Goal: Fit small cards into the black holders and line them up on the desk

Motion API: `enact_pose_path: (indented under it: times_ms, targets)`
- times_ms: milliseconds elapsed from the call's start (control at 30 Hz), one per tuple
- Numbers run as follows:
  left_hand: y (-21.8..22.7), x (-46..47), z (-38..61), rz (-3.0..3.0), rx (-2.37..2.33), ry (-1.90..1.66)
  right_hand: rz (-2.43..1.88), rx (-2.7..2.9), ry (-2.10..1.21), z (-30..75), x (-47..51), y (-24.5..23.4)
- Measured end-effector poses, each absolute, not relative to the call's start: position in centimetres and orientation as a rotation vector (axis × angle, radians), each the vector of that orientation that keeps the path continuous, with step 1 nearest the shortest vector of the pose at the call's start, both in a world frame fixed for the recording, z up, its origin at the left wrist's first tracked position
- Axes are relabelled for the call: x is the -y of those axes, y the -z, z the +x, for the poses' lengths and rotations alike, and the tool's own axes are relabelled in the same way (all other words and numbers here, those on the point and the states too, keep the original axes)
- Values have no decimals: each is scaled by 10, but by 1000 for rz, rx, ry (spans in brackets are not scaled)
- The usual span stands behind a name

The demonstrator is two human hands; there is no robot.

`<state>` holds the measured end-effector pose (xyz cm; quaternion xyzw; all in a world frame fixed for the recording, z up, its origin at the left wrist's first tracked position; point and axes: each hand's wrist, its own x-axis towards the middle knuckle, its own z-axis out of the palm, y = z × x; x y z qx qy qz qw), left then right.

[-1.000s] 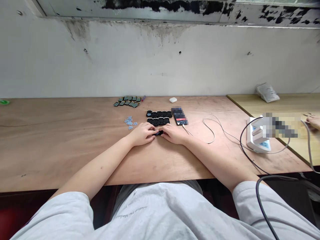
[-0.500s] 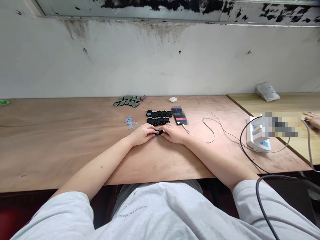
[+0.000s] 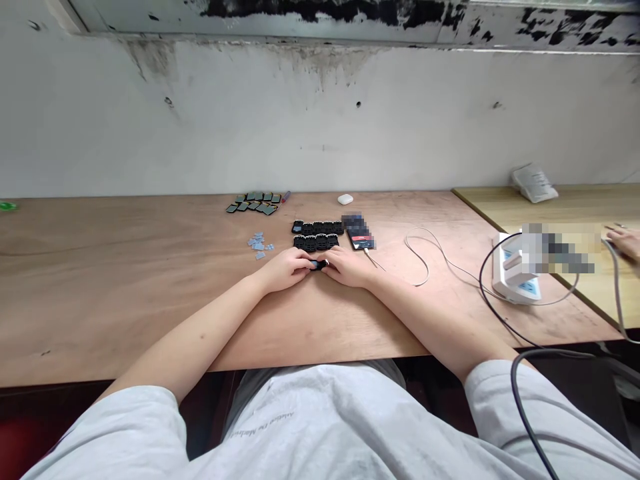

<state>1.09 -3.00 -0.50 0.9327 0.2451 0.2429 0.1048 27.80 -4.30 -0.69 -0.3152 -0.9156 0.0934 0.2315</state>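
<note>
Between my two hands lies a small black plastic case (image 3: 317, 265) with a bluish piece on it, low over the wooden table. My left hand (image 3: 286, 269) grips its left end, fingers closed. At the other end, the closed fingers of my right hand (image 3: 346, 266) hold the same part; fingertips hide much of it. Just beyond are two rows of similar black cases, a near row (image 3: 316, 242) and a far row (image 3: 320, 228). One case at the far row's left end carries a bluish piece. Small light-blue pieces (image 3: 258, 241) lie scattered left of the rows.
Several green circuit boards (image 3: 255, 203) lie at the back beside a screwdriver (image 3: 286, 197). A phone (image 3: 361, 239) on a white cable and a white rounded case (image 3: 345, 199) sit right of them. Farther right are a power strip (image 3: 517, 287), cables and another person's hand (image 3: 625, 241).
Both my hands stay around the black case, with hardly any finger movement. The view has shifted very slightly. The other person's hand at the far right has moved a little.
</note>
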Motion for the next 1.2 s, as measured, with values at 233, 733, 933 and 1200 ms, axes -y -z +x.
enact_pose_path:
  times_ms: [233,733,933,1200]
  targets:
    - [7,31,14,2755,-739,-727,-873,2508,-257,277,44,5]
    - [3,25,3,2515,-1848,-1059,-843,2348,-168,285,39,15]
    - [8,21,1,2462,-2087,-684,-874,2348,-139,285,35,17]
    - [13,19,4,2643,-1737,-623,-1237,2356,75,279,37,12]
